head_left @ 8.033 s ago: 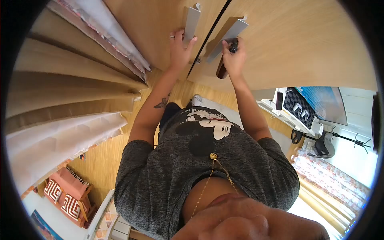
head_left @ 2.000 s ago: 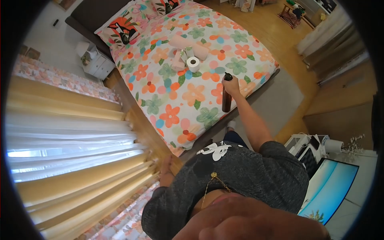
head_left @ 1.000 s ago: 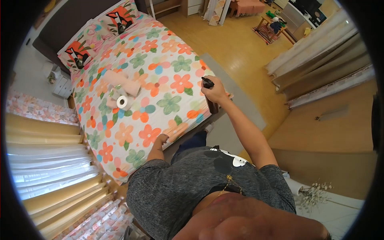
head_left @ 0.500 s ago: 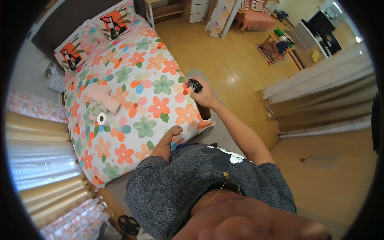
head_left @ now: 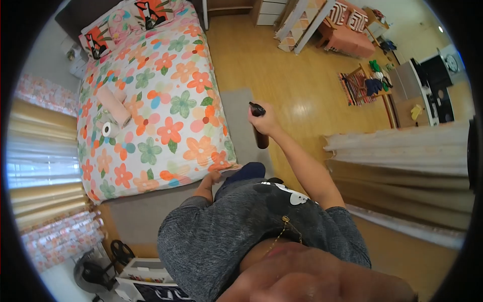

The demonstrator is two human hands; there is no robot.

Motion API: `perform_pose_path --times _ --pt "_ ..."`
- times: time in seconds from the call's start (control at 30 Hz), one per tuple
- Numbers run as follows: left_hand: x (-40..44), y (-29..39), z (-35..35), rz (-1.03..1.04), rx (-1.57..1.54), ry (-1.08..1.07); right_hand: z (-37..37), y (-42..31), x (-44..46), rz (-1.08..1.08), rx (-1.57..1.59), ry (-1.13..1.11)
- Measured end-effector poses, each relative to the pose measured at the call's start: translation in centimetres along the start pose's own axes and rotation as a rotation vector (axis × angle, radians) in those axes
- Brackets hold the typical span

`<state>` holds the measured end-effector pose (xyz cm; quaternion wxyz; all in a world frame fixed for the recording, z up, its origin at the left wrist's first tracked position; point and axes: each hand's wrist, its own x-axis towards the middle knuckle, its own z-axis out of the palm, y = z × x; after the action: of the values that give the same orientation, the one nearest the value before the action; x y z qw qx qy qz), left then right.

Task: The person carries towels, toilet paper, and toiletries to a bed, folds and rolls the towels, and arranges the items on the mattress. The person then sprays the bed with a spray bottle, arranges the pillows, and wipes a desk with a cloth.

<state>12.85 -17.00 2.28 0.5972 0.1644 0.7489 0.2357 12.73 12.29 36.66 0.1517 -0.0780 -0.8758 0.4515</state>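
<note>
In my right hand is a dark brown spray bottle with a black top, held upright over the floor beside the bed. My fingers wrap round its neck. My left hand hangs low by the near edge of the bed, its fingers curled in and partly hidden, with nothing seen in it. Across the bed lies a flowered cover. On it, toward the left, rest a rolled pink cloth and a white paper roll.
Pillows lie at the bed's head. A grey rug runs beside the bed. Curtains hang at the right. Farther back are a pink-covered seat and a small striped mat. A black fan stands behind me at left.
My view has shifted right and back from the bed. The spray bottle, still in my right hand, has moved from over the bed's corner to over the floor beside it.
</note>
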Motion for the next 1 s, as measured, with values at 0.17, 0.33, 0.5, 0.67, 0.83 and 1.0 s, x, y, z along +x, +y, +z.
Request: perform_pose_path --times 0.17,0.33,0.5,0.67,0.83,1.0 --pt "1.2 7.2 0.4 -0.167 -0.186 0.026 0.0 1.3 4.6 -0.263 0.338 0.172" --pt "11.4 8.4 -7.6 -0.079 -0.182 0.017 -2.3 5.4 14.3 -0.118 0.083 -0.255" --pt "15.7 15.9 -19.0 0.080 0.088 0.103 -0.6 6.4 29.9 -0.325 0.269 -0.179" --pt "17.5 25.4 -30.2 0.220 -0.385 0.531 1.8 7.9 43.6 -0.204 0.161 -0.187" --pt "16.2 33.2 -37.5 0.245 -0.698 0.599 4.8 11.9 56.6 -0.297 0.309 -0.267" --pt "25.5 32.4 -44.0 0.135 -0.850 0.513 5.8 15.0 70.7 -0.139 0.004 -0.339"
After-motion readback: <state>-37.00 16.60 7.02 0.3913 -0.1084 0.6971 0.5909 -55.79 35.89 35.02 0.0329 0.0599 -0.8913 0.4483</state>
